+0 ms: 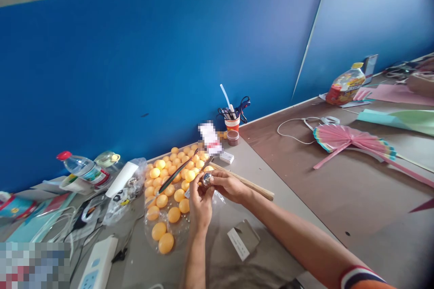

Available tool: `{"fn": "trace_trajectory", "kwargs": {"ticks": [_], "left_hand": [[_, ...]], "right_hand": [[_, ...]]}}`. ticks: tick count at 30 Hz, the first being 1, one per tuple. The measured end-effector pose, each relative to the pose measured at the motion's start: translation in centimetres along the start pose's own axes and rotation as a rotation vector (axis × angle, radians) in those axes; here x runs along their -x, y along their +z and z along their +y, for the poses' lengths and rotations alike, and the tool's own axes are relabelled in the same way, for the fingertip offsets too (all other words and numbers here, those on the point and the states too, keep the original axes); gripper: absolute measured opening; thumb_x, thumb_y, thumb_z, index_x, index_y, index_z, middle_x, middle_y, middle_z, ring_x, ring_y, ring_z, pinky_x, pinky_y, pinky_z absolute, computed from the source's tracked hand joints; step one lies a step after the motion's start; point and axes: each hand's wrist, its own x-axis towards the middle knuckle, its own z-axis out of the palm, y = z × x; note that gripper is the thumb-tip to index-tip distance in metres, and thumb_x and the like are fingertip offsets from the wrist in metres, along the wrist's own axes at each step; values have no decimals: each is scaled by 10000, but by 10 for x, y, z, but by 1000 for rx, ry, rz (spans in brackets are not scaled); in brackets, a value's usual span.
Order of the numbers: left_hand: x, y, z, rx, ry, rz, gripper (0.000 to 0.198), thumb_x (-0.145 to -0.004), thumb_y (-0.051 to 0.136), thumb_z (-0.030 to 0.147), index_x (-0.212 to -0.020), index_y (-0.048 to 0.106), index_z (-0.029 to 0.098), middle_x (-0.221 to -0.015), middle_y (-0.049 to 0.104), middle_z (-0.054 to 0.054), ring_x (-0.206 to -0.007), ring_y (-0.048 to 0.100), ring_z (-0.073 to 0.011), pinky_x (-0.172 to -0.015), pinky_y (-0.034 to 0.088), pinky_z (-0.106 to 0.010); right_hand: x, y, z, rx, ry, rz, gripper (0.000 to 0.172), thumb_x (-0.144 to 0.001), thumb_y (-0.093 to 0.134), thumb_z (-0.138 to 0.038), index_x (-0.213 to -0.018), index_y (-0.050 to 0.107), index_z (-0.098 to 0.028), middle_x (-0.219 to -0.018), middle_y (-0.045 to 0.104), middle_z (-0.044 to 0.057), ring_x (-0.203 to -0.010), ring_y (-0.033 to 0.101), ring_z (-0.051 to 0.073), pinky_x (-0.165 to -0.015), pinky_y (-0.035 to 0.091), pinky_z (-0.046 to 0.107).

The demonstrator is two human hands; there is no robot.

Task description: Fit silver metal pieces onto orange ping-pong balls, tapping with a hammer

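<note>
My left hand point(199, 201) and my right hand point(228, 186) meet over a clear bag of several orange table-tennis balls point(169, 189). Between their fingertips is a small shiny silver round thing point(206, 179); both hands pinch it. A long dark metal tong or tweezer point(178, 174) slants up to the left from my left hand's fingers. A pair of wooden chopsticks point(249, 184) lies just beyond my right hand. A small folded cardboard box point(243, 240) lies beneath my right forearm.
A water bottle point(83, 168) lies at the left by a white tube point(122, 179) and cables. A white power strip point(98, 264) sits at the front left. A paper cup with scissors point(233, 119) stands by the blue wall. Pink paper fan point(342, 139) and oil bottle point(346, 86) at right.
</note>
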Motion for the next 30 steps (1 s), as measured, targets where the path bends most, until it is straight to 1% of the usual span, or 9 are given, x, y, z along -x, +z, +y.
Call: {"fn": "trace_trajectory", "kwargs": {"ticks": [4,8,11,13,17,21,23,27,30], "left_hand": [[1,0,3,-39,63,-5,442,-746,800,340,-1142,648,218,-1142,685,-105,-1107,649,-285,-958,526,-430],[4,0,7,-190,133,-32,382,-812,730,280,-1177,632,228,-1216,647,-113,-1141,618,-278,-1011,484,-457],[6,1,10,-290,173,-34,349,-835,687,234,-1180,633,236,-1215,638,-108,-1156,593,-275,-1026,461,-468],[6,3,12,-335,204,-36,340,-839,673,217,-1177,637,239,-1216,633,-108,-1167,577,-278,-1020,460,-467],[7,5,15,-356,228,-29,349,-843,673,225,-1189,632,241,-1224,628,-115,-1150,587,-280,-993,480,-461],[7,5,16,-359,257,2,359,-838,695,271,-1189,630,239,-1214,631,-119,-1143,598,-290,-970,496,-447],[7,5,15,-367,270,22,345,-833,705,292,-1168,642,240,-1192,638,-116,-1141,598,-293,-976,489,-447],[7,4,13,-388,323,75,311,-846,688,293,-1151,658,242,-1148,644,-113,-1111,598,-292,-952,495,-439],[6,4,11,-428,378,116,290,-860,667,290,-1145,661,236,-1152,631,-118,-1109,583,-290,-944,492,-441]], "right_hand": [[1,3,-2,-19,-11,-1,209,-764,770,-297,-875,704,-132,-849,692,55,-811,615,168,-838,468,310],[-2,2,4,-102,-18,18,301,-789,740,-432,-844,683,-141,-789,664,49,-761,587,169,-770,476,310],[-5,-2,11,-107,-19,100,273,-764,774,-390,-768,669,-138,-735,640,35,-711,565,151,-726,465,289],[-7,-3,13,-106,-27,121,253,-757,782,-360,-738,661,-138,-710,625,27,-682,550,141,-712,462,287],[-5,-2,11,-128,-18,100,253,-761,778,-361,-767,664,-136,-723,630,32,-682,547,143,-724,468,298],[-2,3,6,-184,-11,70,244,-748,782,-329,-862,672,-144,-781,665,38,-738,581,165,-753,478,307],[-2,4,6,-208,-1,40,285,-746,781,-363,-897,666,-151,-814,682,46,-783,608,182,-778,488,320],[-3,2,7,-189,53,18,384,-792,719,-518,-904,656,-156,-826,699,60,-847,648,202,-824,497,337],[-2,0,8,-144,55,10,379,-796,728,-508,-926,659,-158,-823,704,52,-841,656,192,-819,497,323]]}}
